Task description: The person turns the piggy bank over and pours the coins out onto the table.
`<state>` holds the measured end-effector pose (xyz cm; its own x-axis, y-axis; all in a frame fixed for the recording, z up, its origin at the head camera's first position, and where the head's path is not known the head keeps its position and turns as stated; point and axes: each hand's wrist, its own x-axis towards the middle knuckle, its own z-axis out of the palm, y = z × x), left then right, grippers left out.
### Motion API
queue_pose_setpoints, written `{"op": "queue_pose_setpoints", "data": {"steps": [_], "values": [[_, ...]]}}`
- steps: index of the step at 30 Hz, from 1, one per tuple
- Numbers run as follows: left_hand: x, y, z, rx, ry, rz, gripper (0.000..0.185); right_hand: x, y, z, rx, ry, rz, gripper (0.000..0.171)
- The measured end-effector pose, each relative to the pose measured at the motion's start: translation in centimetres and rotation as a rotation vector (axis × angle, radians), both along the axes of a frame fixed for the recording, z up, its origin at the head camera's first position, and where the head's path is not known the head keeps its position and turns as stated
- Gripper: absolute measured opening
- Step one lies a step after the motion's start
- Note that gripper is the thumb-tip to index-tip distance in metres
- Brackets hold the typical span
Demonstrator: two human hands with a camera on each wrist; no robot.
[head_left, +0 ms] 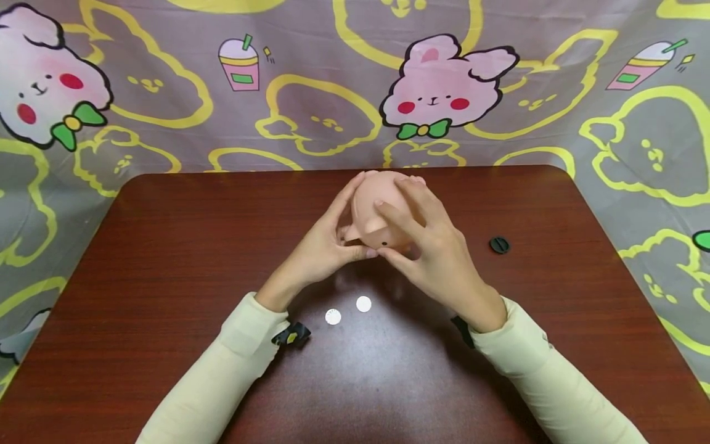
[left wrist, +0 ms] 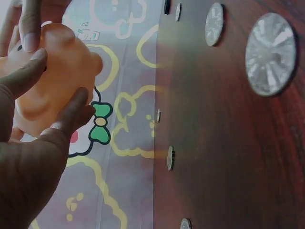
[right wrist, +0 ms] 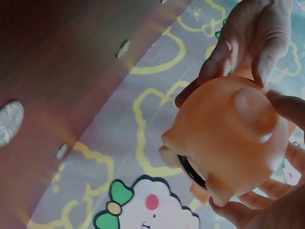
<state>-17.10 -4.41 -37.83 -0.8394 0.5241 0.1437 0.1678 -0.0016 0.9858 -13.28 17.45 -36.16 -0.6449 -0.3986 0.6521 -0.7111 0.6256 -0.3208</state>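
Observation:
Both hands hold a pink piggy bank [head_left: 379,191] above the table, towards its far edge. My left hand [head_left: 313,256] grips one side, its thumb near the snout. From the other side my right hand [head_left: 444,253] grips it, fingers spread over the top. In the right wrist view, a dark-rimmed round opening [right wrist: 192,171] shows on the underside of the piggy bank [right wrist: 224,129], between its stubby feet. Nearer me, two silver coins [head_left: 363,304] lie on the table; the left wrist view shows several coins [left wrist: 270,55].
A round black plug [head_left: 500,245] lies on the brown table [head_left: 166,259], right of the hands. Behind the table hangs a grey cloth [head_left: 310,55] with rabbit prints. Dark straps with a small device [head_left: 292,335] sit at the wrists.

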Motion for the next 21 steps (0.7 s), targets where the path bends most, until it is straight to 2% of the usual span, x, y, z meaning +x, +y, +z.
{"op": "queue_pose_setpoints", "data": {"steps": [5,9,11,14,17,21], "values": [[-0.1,-0.03,-0.25,0.044,0.005,0.003,0.119,0.1,-0.23,-0.04,0.022,0.062,0.0,0.065],[-0.22,0.0,-0.37,0.053,0.029,-0.007,0.118,0.05,-0.21,-0.12,0.006,0.057,0.006,0.066],[-0.2,0.0,-0.35,0.054,0.038,-0.001,0.117,-0.08,-0.18,-0.13,-0.034,0.025,0.017,0.069],[-0.12,0.04,-0.24,0.058,0.059,0.022,0.111,-0.28,-0.06,-0.16,-0.163,-0.085,0.025,0.075],[-0.02,0.19,0.02,0.076,0.094,0.042,0.103,-0.37,0.11,-0.18,-0.371,-0.291,0.049,0.079],[0.27,0.45,0.51,0.073,0.164,0.082,0.09,-0.49,0.43,-0.38,-0.565,-0.556,0.049,0.076]]}}
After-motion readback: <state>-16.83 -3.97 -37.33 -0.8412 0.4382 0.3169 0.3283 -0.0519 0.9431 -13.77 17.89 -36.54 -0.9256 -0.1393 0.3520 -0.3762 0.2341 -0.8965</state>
